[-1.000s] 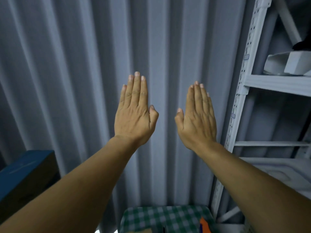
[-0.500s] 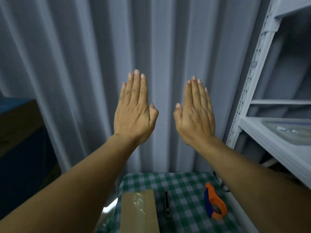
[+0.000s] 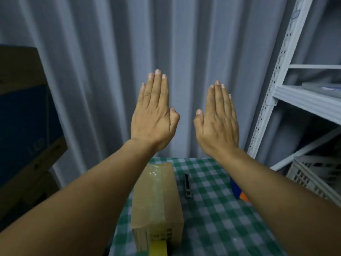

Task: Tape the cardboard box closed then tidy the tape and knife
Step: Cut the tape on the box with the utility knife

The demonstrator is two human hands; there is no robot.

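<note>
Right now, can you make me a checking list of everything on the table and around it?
Surface: table under a green checked cloth.
Job's things: cardboard box shut, with tape along its top. The knife lies on the cloth to the right of the box, not touching it. The blue and orange tape dispenser is partly hidden behind the right forearm.
Clutter: nothing seen.
Hands: left hand and right hand are up above the table, fingers straight, holding nothing.
Cables: nothing seen.
Surroundings: grey ribbed wall; white shelving on the right, with a crate; big blue and brown box on the left.
</note>
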